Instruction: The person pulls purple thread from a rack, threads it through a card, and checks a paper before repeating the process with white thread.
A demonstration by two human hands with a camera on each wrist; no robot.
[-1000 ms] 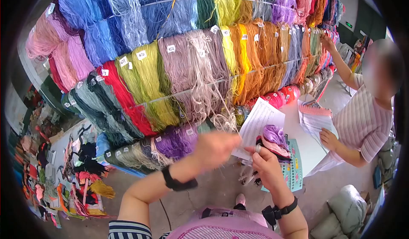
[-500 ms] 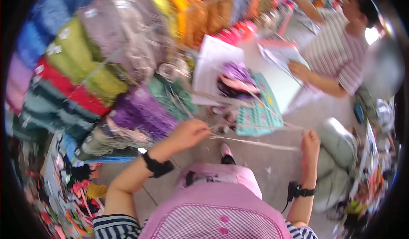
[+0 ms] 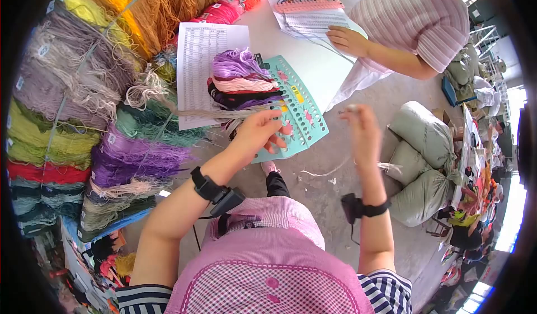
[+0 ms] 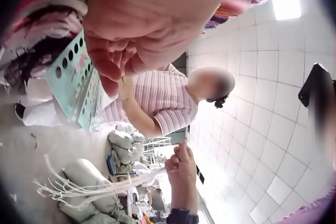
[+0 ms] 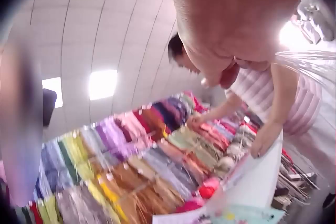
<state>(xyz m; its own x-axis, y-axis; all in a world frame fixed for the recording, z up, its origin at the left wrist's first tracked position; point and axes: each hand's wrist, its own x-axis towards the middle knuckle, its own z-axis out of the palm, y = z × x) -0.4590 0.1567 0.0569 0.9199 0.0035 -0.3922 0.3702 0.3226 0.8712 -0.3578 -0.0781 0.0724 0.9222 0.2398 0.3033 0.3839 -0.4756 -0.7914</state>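
Note:
My right hand [image 3: 363, 132], raised right of the card, grips a bundle of pale threads; in the left wrist view the threads [image 4: 113, 186] trail away from that fist [image 4: 181, 169] with loose ends spread. My left hand [image 3: 258, 135] hovers by the near left edge of a turquoise punched card [image 3: 305, 115], fingers loosely bent and apart, no thread visible between them. Beside it, a beige strand [image 3: 207, 113] runs from the thread rack toward the card. Purple skeins [image 3: 238, 65], with pink and black ones below, lie on the card's left part.
A printed sheet [image 3: 196, 73] lies left of the skeins on the white table [image 3: 335, 81]. Labelled hanks [image 3: 78, 62] fill the rack at left. Across the table another person's hand [image 3: 348, 40] rests on a coil-bound sheet [image 3: 307, 20]. Grey-green sacks [image 3: 422, 199] sit on the floor at right.
Earlier my hands came together, then drew apart with pale threads stretched between them. Now the threads hang from my right hand only, and my left hand has moved to the card. The head view has swung right.

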